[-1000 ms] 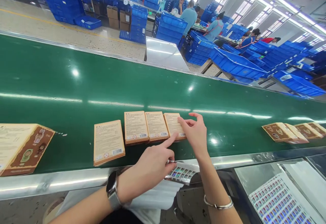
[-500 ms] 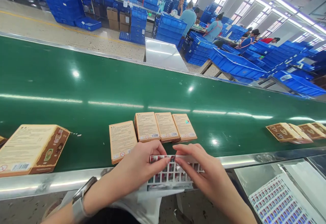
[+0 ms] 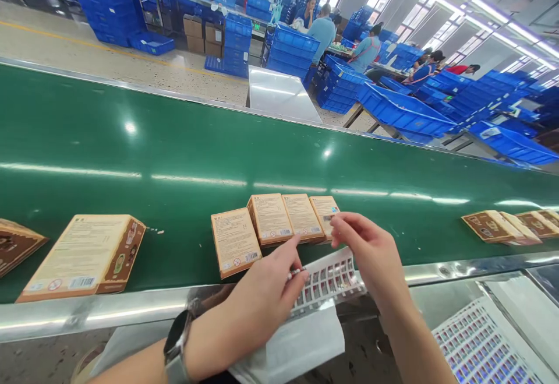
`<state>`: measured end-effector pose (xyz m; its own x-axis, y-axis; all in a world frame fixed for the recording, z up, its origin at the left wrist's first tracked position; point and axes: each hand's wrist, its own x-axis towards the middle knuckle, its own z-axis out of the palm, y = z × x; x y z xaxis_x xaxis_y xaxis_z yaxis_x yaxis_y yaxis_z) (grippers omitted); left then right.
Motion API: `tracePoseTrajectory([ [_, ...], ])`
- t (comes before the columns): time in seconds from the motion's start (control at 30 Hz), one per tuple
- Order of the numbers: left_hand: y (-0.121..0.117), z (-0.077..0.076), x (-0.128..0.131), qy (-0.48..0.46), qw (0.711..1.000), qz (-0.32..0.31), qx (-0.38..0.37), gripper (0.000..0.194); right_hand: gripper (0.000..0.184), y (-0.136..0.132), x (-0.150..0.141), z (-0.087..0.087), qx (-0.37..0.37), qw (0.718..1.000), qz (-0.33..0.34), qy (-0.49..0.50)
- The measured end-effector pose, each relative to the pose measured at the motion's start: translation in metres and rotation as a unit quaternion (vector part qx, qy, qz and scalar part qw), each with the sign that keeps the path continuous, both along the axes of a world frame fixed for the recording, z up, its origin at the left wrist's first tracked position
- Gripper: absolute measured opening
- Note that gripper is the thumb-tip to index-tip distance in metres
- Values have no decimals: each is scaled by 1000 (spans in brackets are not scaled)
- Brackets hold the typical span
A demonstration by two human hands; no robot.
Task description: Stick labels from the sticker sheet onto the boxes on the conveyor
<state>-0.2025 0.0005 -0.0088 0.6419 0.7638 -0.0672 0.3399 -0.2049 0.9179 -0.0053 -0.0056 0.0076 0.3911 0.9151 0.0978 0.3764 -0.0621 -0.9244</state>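
Note:
My left hand [image 3: 273, 291] grips a curved sheet of small stickers [image 3: 327, 282] between thumb and fingers. My right hand [image 3: 369, 244] is raised above the sheet's right end. Its thumb and index finger pinch a small sticker [image 3: 329, 218] over the rightmost carton of the group. Four-sided cream and brown cartons [image 3: 271, 218] lie side by side on the green conveyor belt [image 3: 196, 139], just beyond my hands. The rightmost carton [image 3: 321, 204] has a shiny blue-green sticker on its top face, partly hidden by my right fingers.
To the left lie a larger-looking carton [image 3: 87, 250] and a tilted brown one [image 3: 17, 244]. More cartons [image 3: 489, 225] sit far right on the belt. Another sticker sheet [image 3: 489, 343] rests on a metal surface at lower right. Blue crates [image 3: 292, 46] and several people are beyond the belt.
My right hand has lifted off the sheet and moved up to the right with a small sticker. My left hand and the sheet shifted right. The nearby cartons slid right along the belt.

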Motion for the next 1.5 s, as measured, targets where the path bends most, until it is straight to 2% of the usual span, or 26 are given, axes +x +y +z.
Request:
tracePoseTrajectory([
  [0.07, 1, -7, 8, 38, 997, -54, 41, 10, 36, 21, 7, -7, -77, 989, -25, 122],
  [0.13, 2, -13, 15, 85, 989, -93, 75, 12, 41, 37, 10, -14, -119, 977, -38, 173],
  [0.27, 4, -19, 23, 118, 975, -132, 133, 13, 37, 49, 9, -21, -125, 976, -55, 167],
  [0.47, 5, -11, 29, 125, 952, -175, 219, 19, 34, 46, 15, -22, -116, 982, -70, 135],
  [0.7, 7, -11, 51, 158, 948, -170, 216, 13, 29, 47, 31, -18, -149, 982, -91, 72],
  [0.83, 8, -9, 57, 128, 958, -171, 190, 11, 38, 54, 42, -17, -165, 979, -107, 52],
  [0.93, 7, -6, 55, 82, 978, -138, 134, 10, 36, 57, 47, -11, -164, 980, -100, 49],
  [1.0, 7, -4, 50, 64, 988, -104, 95, 11, 33, 50, 46, -2, -151, 984, -87, 48],
  [1.07, 8, -1, 42, 45, 994, -69, 69, 13, 32, 34, 41, 11, -127, 990, -37, 44],
  [1.1, 9, 1, 37, 22, 997, -50, 51, 14, 32, 23, 36, 17, -118, 992, 2, 35],
  [1.17, 13, 5, 26, -47, 999, -14, 3, 15, 33, 0, 26, 29, -100, 983, 150, -23],
  [1.23, 17, 9, 16, -105, 993, -3, -48, 17, 26, -20, 15, 37, -89, 966, 219, -106],
  [1.3, 19, 10, 8, -122, 989, -16, -86, 20, 16, -33, 8, 39, -74, 955, 233, -166],
  [1.37, 18, 11, 2, -118, 986, -30, -110, 23, 13, -39, 5, 37, -56, 949, 238, -201],
  [1.5, 13, 10, 1, -94, 991, -25, -96, 28, 15, -42, 3, 32, -5, 929, 239, -284],
])
